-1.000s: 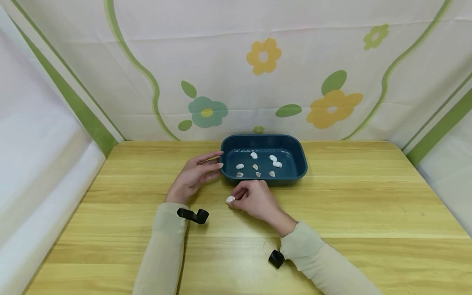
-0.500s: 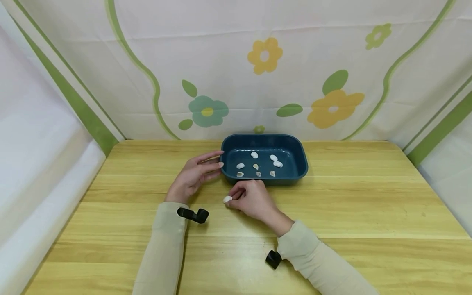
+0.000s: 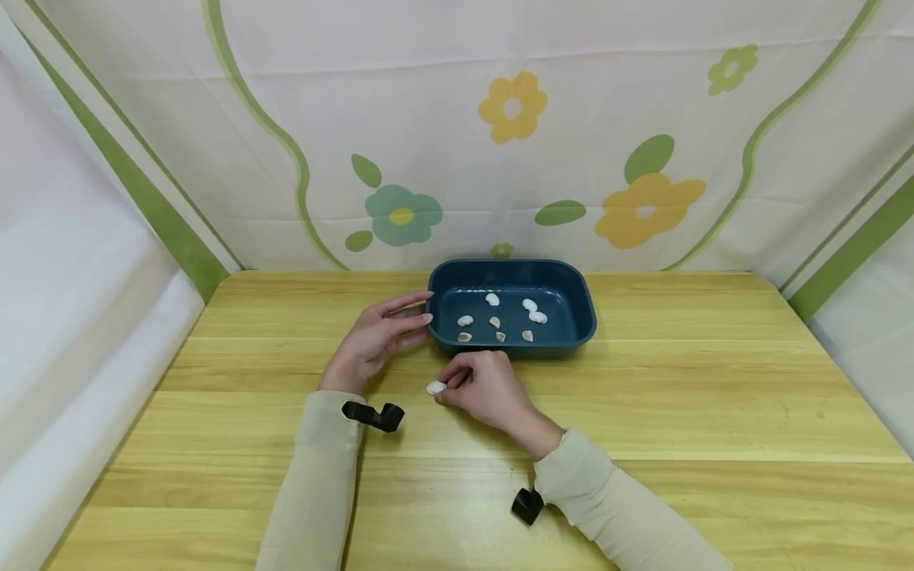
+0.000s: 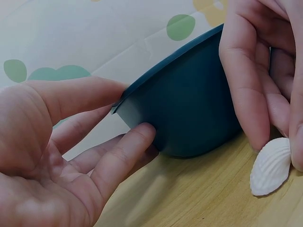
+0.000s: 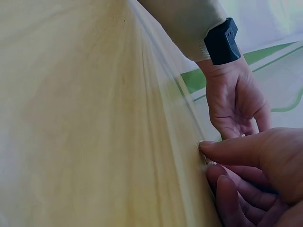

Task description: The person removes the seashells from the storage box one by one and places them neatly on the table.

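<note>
In the head view, a dark blue basin [image 3: 581, 346] stands at the table's back edge with several small shells inside, some white, some brownish. My left hand [image 3: 367, 341] touches its left side. The left wrist view has these fingertips [image 4: 144, 135] against the outer wall and rim, fingers mostly straight. My right hand [image 3: 493, 388] is in front of the basin and pinches a white ribbed seashell [image 4: 272, 168] between thumb and fingers. That shell is at or just above the tabletop; I cannot tell whether it touches. In the right wrist view it is mostly hidden by my thumb [image 5: 236, 149].
The light wooden table [image 3: 714, 396] extends to both sides and toward me. Behind it hangs a white curtain [image 3: 443, 103] with printed flowers, close to the basin's back. Each wrist carries a black camera, such as the left one [image 3: 385, 418].
My right hand has shifted slightly left with the pinched seashell, away from the basin's front wall. The left hand and the basin have stayed in place.
</note>
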### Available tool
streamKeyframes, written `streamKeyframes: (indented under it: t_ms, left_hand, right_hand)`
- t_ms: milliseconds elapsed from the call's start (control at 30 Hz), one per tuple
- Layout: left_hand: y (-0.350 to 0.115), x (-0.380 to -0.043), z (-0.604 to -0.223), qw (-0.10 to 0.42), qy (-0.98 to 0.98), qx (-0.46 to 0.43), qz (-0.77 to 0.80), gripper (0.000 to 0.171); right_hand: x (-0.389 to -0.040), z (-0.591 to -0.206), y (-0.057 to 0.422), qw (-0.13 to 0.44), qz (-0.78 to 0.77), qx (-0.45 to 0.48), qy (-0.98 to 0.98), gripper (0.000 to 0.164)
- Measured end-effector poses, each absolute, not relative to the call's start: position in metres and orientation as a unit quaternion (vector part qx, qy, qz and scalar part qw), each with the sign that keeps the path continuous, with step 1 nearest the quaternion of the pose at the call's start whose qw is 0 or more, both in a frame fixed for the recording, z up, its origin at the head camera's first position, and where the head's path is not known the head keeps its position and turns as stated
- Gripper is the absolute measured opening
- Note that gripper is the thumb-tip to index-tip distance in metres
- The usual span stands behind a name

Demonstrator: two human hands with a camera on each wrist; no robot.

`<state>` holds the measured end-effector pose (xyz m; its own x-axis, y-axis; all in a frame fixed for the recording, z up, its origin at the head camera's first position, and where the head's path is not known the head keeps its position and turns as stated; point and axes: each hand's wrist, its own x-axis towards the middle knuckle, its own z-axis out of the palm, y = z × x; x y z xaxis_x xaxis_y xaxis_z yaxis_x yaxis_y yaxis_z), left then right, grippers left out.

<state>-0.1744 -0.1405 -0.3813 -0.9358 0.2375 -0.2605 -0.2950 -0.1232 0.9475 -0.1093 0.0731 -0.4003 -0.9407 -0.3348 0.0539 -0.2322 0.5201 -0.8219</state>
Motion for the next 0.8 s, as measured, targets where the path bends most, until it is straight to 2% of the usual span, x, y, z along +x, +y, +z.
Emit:
streamKeyframes:
  t_ms: [800]
  left_hand:
    - [-0.1402,-0.1741,-0.3818,0.176,0.643,-0.024,0.745,0.051]
  right_hand:
    - [-0.1088,-0.3997,0.0750,0.059,-0.466,-0.166,0.867,0.015]
